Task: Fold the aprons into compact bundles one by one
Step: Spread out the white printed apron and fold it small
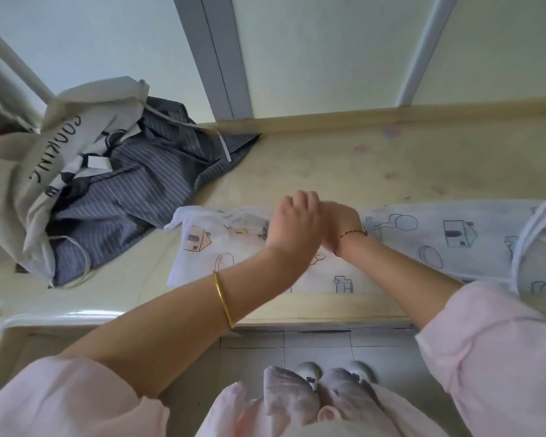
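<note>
1. A white apron (429, 238) printed with small houses and other line drawings lies spread lengthwise along the pale yellow surface (344, 159), close to its near edge. Its white straps (530, 234) loop at the right end.
2. The left hand (292, 220) and right hand (341, 227) meet over the middle of this apron, touching each other. The left hand's fingers curl under, knuckles up; whether they pinch cloth I cannot tell. The right hand's fingers are hidden behind the left hand, so their state cannot be told either.
3. No container shows. At the left end of the surface a pile of aprons lies loose: a beige apron (29, 171) lettered "COOKING" draped over a grey striped apron (145, 184), with a white tape (215, 134) trailing across it.
4. The beige apron is cut off by the left edge of the view, and the white apron's far right end is cut off by the right edge.
5. A gold bangle (223, 298) sits on the left forearm, and a thin bracelet (353, 232) on the right wrist. Pink sleeves (486, 342) are pushed up.
6. The hands are slightly blurred.
</note>
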Demonstrator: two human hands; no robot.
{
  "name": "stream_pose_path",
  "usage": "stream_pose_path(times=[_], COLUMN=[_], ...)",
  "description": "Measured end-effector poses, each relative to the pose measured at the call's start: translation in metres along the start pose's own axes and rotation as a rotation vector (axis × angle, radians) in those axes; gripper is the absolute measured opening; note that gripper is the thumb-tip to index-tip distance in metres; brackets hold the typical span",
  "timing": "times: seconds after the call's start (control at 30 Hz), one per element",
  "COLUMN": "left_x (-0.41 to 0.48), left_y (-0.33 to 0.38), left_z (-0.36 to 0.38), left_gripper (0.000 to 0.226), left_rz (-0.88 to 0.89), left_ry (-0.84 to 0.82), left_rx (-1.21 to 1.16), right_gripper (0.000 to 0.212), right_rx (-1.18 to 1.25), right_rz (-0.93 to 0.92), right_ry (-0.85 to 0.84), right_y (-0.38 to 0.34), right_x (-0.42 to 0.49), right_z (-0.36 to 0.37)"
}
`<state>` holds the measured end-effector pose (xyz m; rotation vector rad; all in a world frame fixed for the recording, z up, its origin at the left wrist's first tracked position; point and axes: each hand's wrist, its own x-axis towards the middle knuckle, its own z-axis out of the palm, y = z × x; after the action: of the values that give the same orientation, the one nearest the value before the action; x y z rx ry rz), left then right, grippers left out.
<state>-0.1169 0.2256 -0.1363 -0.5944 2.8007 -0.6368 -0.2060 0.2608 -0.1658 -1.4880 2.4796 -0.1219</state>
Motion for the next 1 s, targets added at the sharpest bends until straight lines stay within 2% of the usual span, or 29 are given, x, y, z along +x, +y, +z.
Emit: stream_pose_path(times=[0.03, 0.1, 0.2, 0.27, 0.37, 0.47, 0.57, 0.67, 0.7, 0.77, 0.83, 0.93, 1.0], left_x=[-0.004, -0.009, -0.011, -0.009, -0.001, 0.007, 0.015, 0.023, 0.026, 0.027, 0.030, 0.026, 0.020], left_y=[0.008, 0.012, -0.003, -0.012, -0.027, -0.031, -0.033, -0.038, -0.039, -0.040, -0.042, -0.056, -0.066], left_z=[0.001, 0.003, 0.021, 0.041, 0.072, 0.094, 0.108, 0.110, 0.111, 0.109, 0.116, 0.131, 0.137], left_gripper=[0.038, 0.038, 0.034, 0.036, 0.037, 0.046, 0.058, 0.030, 0.018, 0.008, 0.018, 0.072, 0.080], left_rz=[0.036, 0.061, 0.024, -0.062, -0.188, -0.192, -0.167, 0.001, 0.014, -0.149, -0.223, -0.317, -0.352], left_ry=[-0.011, -0.155, -0.353, -0.361, -0.318, -0.347, -0.345, -0.470, -0.482, -0.473, -0.511, -0.594, -0.627], left_rx=[-0.037, -0.140, -0.257, -0.294, -0.477, -0.566, -0.548, -0.792, -0.730, -0.733, -0.695, -0.699, -0.732], right_gripper=[0.019, 0.016, 0.022, 0.014, 0.012, 0.014, 0.012, 0.018, 0.019, 0.018, 0.018, 0.020, 0.021], right_rx=[0.011, 0.005, 0.058, 0.070, 0.032, -0.026, -0.045, -0.038, -0.034, -0.038, -0.045, -0.060, -0.097], right_rz=[0.013, 0.053, 0.108, 0.095, 0.046, 0.017, -0.006, -0.006, -0.004, -0.003, -0.003, -0.019, -0.053], right_ry=[-0.003, 0.032, 0.110, 0.160, 0.193, 0.216, 0.255, 0.294, 0.299, 0.299, 0.297, 0.265, 0.216], right_y=[0.002, 0.009, 0.015, 0.015, 0.012, 0.010, 0.011, 0.014, 0.015, 0.015, 0.015, 0.013, 0.010], right_x=[0.006, 0.015, 0.021, 0.024, 0.027, 0.026, 0.024, 0.020, 0.020, 0.018, 0.017, 0.012, 0.008], right_z=[-0.004, -0.009, -0.014, -0.019, -0.026, -0.025, -0.022, -0.024, -0.024, -0.023, -0.020, -0.015, -0.009])
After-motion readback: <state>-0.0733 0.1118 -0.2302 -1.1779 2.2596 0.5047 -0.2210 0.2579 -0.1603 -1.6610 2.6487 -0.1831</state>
